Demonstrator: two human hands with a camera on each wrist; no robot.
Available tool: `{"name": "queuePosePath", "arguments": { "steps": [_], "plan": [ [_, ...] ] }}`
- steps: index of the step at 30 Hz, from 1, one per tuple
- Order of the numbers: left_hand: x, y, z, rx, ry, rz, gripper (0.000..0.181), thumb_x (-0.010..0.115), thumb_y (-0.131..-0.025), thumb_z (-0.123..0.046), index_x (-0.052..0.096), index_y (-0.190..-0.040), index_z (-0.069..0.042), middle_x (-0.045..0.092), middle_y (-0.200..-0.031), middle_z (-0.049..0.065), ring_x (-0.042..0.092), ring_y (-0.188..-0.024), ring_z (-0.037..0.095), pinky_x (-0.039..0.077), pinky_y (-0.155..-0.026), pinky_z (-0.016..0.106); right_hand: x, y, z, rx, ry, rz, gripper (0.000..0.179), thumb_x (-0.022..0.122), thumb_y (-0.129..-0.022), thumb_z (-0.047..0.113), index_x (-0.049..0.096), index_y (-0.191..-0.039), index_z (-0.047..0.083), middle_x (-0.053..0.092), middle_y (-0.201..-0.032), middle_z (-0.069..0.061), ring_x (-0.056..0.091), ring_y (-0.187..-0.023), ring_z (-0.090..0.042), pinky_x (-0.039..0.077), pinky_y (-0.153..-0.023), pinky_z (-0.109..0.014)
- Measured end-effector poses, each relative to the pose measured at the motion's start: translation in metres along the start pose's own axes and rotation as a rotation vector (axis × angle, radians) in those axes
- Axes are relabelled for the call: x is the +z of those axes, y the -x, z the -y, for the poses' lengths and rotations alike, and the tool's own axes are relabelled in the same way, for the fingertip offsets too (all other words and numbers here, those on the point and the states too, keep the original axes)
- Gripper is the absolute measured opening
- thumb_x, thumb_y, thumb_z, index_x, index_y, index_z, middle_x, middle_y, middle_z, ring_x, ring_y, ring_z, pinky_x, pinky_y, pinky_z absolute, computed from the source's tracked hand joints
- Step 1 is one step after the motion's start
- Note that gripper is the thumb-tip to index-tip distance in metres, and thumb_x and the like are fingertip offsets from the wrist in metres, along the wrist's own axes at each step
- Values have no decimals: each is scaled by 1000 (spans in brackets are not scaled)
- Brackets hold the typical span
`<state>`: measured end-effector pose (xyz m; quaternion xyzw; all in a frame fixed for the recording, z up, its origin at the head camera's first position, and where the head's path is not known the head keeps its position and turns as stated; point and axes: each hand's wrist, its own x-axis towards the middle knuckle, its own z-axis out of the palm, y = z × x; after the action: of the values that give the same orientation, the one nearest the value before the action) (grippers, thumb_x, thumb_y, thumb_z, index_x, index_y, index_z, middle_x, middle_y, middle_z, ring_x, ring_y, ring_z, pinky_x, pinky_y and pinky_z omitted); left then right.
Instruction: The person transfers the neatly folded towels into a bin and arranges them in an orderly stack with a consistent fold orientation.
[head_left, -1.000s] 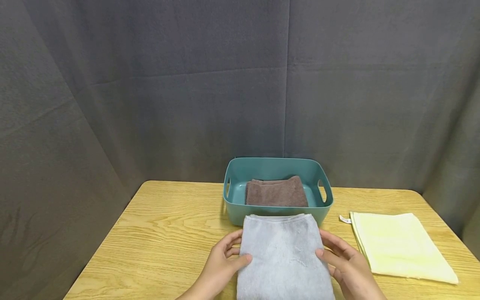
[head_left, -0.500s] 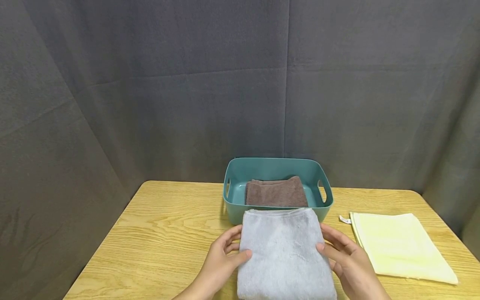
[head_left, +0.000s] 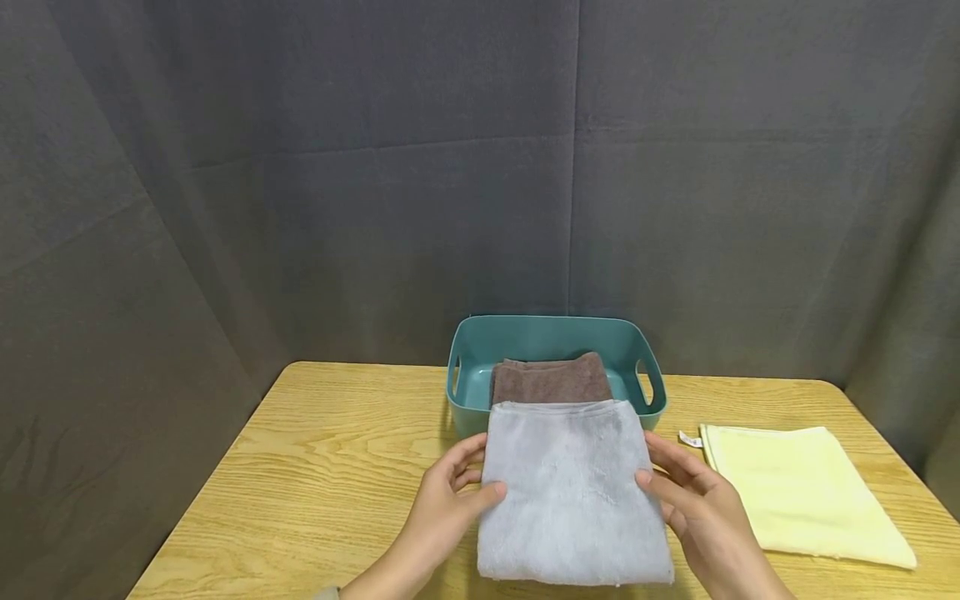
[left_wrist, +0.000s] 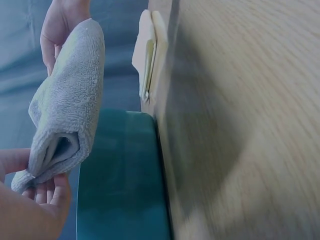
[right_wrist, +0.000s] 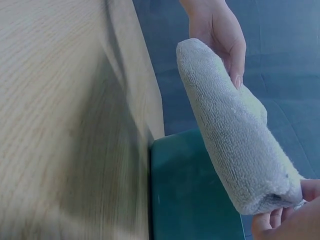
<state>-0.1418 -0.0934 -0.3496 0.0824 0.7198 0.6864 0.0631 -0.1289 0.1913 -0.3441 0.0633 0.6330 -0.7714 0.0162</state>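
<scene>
A folded light-grey towel (head_left: 572,500) is held up between my two hands in front of the teal basket (head_left: 540,335). My left hand (head_left: 442,504) pinches its left side, thumb on top and fingers beneath. On the opposite side my right hand (head_left: 703,510) grips it the same way. Both wrist views show the towel (left_wrist: 75,95) raised off the table, its folded layers showing at the end and its near edge drooping. Inside the basket lies a folded brown towel (head_left: 552,381), its lower part hidden behind the grey one.
A folded pale-yellow towel (head_left: 806,496) with a white tag (head_left: 690,439) lies on the wooden table (head_left: 322,467) at the right. Grey curtains (head_left: 420,217) hang behind the table and at its sides.
Both hands have lifted the grey towel and moved it forward, so its far edge now overlaps the basket's front rim in the head view. The basket and the other towels have not moved.
</scene>
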Motion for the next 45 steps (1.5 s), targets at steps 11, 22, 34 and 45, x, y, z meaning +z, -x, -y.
{"name": "queuePosePath", "arguments": {
  "steps": [11, 22, 34, 45],
  "plan": [
    [2, -8, -7, 35, -17, -32, 62, 73, -90, -13, 46, -145, 0, 55, -133, 14, 56, -113, 25, 52, -88, 31, 2, -6, 7, -14, -25, 2, 34, 68, -94, 10, 68, -122, 30, 64, -119, 10, 57, -108, -10, 53, -84, -28],
    [-1, -13, -12, 63, -17, -51, 60, 72, -90, -10, 48, -143, 0, 55, -134, 15, 57, -113, 26, 52, -86, 26, 8, -12, 15, -6, -52, -10, 33, 71, -93, 10, 70, -120, 29, 64, -115, 8, 58, -106, -11, 52, -85, -27],
    [-2, -23, -15, 94, -34, -64, 58, 72, -90, -9, 49, -142, 0, 56, -132, 14, 57, -112, 26, 52, -87, 27, 9, -20, 23, -5, -61, -39, 31, 71, -92, 9, 73, -108, 36, 64, -110, 10, 57, -106, -9, 52, -84, -26],
    [-1, -32, -16, 112, -51, -85, 57, 71, -91, -9, 49, -143, -1, 57, -132, 13, 57, -112, 25, 51, -88, 28, 13, -27, 31, -50, -61, -31, 32, 72, -91, 8, 72, -112, 32, 64, -111, 10, 58, -105, -9, 52, -83, -23]
  ]
}}
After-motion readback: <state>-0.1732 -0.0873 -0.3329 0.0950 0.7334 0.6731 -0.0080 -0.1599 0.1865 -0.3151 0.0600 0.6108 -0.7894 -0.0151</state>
